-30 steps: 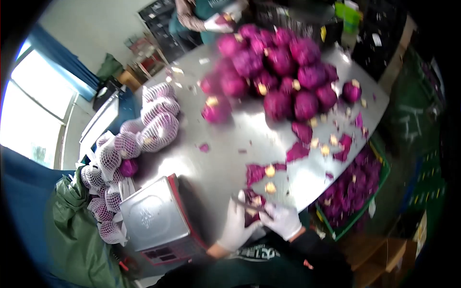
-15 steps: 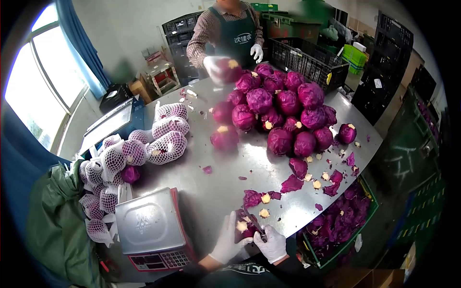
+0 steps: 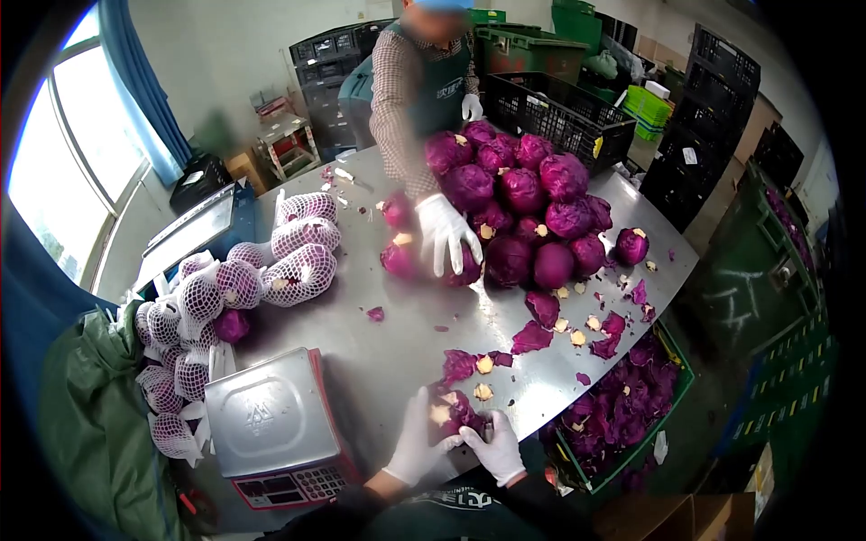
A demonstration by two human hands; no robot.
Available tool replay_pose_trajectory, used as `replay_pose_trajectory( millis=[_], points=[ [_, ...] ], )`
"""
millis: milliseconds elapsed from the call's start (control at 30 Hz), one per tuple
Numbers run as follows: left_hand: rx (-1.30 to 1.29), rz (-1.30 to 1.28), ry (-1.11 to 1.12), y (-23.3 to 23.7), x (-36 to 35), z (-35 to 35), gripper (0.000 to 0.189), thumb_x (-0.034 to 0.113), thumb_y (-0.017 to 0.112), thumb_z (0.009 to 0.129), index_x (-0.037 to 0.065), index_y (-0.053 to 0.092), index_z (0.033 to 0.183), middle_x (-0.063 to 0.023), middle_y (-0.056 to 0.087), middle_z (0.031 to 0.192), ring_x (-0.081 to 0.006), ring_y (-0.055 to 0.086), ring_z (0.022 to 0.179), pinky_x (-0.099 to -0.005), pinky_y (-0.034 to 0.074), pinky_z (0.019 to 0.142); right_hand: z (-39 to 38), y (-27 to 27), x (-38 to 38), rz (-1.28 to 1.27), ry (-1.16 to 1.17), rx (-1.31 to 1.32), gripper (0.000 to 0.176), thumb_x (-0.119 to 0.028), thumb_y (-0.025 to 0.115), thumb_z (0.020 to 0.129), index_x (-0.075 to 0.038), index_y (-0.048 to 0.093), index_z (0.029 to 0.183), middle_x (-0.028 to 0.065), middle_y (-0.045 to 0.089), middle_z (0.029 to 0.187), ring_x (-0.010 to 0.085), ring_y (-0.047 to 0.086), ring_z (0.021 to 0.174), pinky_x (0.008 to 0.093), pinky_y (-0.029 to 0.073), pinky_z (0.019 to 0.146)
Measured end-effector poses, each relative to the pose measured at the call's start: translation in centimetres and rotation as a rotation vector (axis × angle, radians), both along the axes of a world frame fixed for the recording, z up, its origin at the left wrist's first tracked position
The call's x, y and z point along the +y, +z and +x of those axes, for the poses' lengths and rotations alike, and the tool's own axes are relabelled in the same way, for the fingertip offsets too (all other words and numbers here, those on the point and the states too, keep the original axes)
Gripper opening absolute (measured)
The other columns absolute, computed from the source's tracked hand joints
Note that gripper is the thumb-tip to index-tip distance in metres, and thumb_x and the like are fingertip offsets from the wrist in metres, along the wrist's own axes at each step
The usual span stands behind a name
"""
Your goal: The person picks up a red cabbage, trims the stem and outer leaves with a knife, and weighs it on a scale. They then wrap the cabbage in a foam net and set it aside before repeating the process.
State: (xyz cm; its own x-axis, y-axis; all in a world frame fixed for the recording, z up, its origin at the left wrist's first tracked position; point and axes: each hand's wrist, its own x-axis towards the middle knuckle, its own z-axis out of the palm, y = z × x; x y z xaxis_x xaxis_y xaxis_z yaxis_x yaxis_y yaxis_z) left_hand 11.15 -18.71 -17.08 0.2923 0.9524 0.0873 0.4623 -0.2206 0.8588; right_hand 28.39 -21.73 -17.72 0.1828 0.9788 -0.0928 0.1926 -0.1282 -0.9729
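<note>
Low in the middle of the head view, my gloved left hand cups a red cabbage from its left side, with the pale cut stem facing up. My gloved right hand is closed at the cabbage's right side, fingertips right against the leaves. A dark sliver of the knife shows at those fingers; most of it is hidden. Just beyond the cabbage lie cut stem pieces and a loose purple leaf on the metal table.
Across the table a co-worker's gloved hand reaches onto a cabbage beside the large cabbage pile. Left stand a scale and netted cabbages. A green-rimmed crate of leaves sits below the right edge. A black crate stands behind.
My right hand has shifted up against the cabbage, and the knife, plain before, is now mostly hidden. The co-worker's hand has come down from the far edge to the pile's left side.
</note>
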Motion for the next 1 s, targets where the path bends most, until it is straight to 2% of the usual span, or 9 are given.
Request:
replay_pose_trajectory(
  millis=[100,333,533,633,733,800,833,900,1000],
  points=[
    [0.066,0.032,-0.015,-0.3,-0.3,-0.1,0.107,0.029,0.082,0.077,-0.007,0.012,0.15,-0.0284,0.027,0.149,-0.0386,0.031,0.139,-0.0417,0.03,0.113,-0.4,-1.8,1.2,-0.134,-0.004,-0.304,0.065,-0.051,0.073,0.08,0.001,0.059,0.115,0.0174,0.066,0.106,0.026,0.066,0.095,0.0343,0.051,0.084],
    [0.084,0.005,-0.009,0.1,0.1,0.4,0.107,0.03,0.082,0.077,-0.005,0.013,0.15,-0.0279,0.028,0.148,-0.0384,0.032,0.138,-0.0422,0.03,0.113,0.1,0.0,1.2,0.187,-0.067,-0.544,0.033,-0.03,0.076,0.082,-0.005,0.064,0.098,0.0126,0.067,0.075,0.0304,0.067,0.067,0.0367,0.053,0.063],
    [0.025,-0.047,-0.042,0.4,0.9,0.0,0.104,0.026,0.081,0.078,0.0,0.012,0.152,-0.026,0.03,0.148,-0.0367,0.033,0.138,-0.0416,0.031,0.113,0.8,-0.9,0.3,0.108,-0.111,-0.494,0.024,-0.023,0.073,0.084,-0.003,0.063,0.092,0.0142,0.064,0.068,0.0253,0.066,0.06,0.0338,0.051,0.056],
    [0.027,-0.048,0.014,0.2,0.8,-0.4,0.102,0.022,0.079,0.08,0.0,0.011,0.153,-0.0229,0.034,0.148,-0.0315,0.038,0.136,-0.0386,0.033,0.112,1.3,-3.1,0.0,-0.015,-0.234,-0.345,0.018,-0.016,0.069,0.085,0.001,0.061,0.084,0.011,0.065,0.066,0.0122,0.065,0.06,0.029,0.05,0.056],
    [-0.253,-0.29,0.065,0.6,0.9,-1.1,0.1,0.02,0.079,0.081,0.001,0.013,0.153,-0.0181,0.04,0.145,-0.0245,0.042,0.133,-0.0349,0.035,0.109,3.4,-4.5,-0.7,-0.183,-0.323,-0.013,0.018,-0.013,0.067,0.088,0.004,0.06,0.087,0.0061,0.068,0.07,0.0117,0.064,0.061,0.0259,0.05,0.058],
    [-0.205,-0.108,0.009,-0.1,1.1,-1.1,0.098,0.02,0.079,0.081,0.002,0.014,0.153,-0.0173,0.041,0.144,-0.0235,0.041,0.133,-0.0346,0.035,0.109,1.7,-0.7,0.0,-0.055,-0.162,0.094,0.03,-0.02,0.075,0.085,0.004,0.063,0.099,0.0075,0.066,0.079,0.01,0.062,0.07,0.0247,0.05,0.066],
    [-0.302,-0.159,-0.01,1.5,1.4,-0.5,0.097,0.019,0.078,0.082,0.002,0.014,0.153,-0.0169,0.041,0.144,-0.023,0.041,0.133,-0.0344,0.035,0.109,1.3,0.2,0.4,-0.006,-0.038,-0.215,0.044,-0.032,0.079,0.081,0.003,0.061,0.103,0.012,0.065,0.088,0.0176,0.063,0.079,0.0286,0.05,0.072],
    [-0.308,-0.313,0.037,2.8,1.4,-0.1,0.095,0.018,0.077,0.083,-0.001,0.014,0.152,-0.0172,0.037,0.148,-0.0227,0.038,0.135,-0.0339,0.032,0.111,0.0,-0.1,1.3,0.037,0.03,-0.269,0.064,-0.043,0.081,0.075,0.003,0.055,0.111,0.0183,0.063,0.092,0.0327,0.061,0.082,0.0366,0.049,0.076],
    [-0.118,-0.177,-0.028,0.5,0.8,-1.2,0.088,0.008,0.067,0.088,0.0,0.009,0.154,-0.0149,0.029,0.151,-0.0224,0.034,0.138,-0.0346,0.031,0.112,-0.2,-1.4,2.0,-0.016,-0.016,-0.079,0.06,-0.04,0.081,0.076,0.004,0.057,0.109,0.0173,0.064,0.095,0.0265,0.062,0.084,0.0362,0.05,0.077]
  ],
)
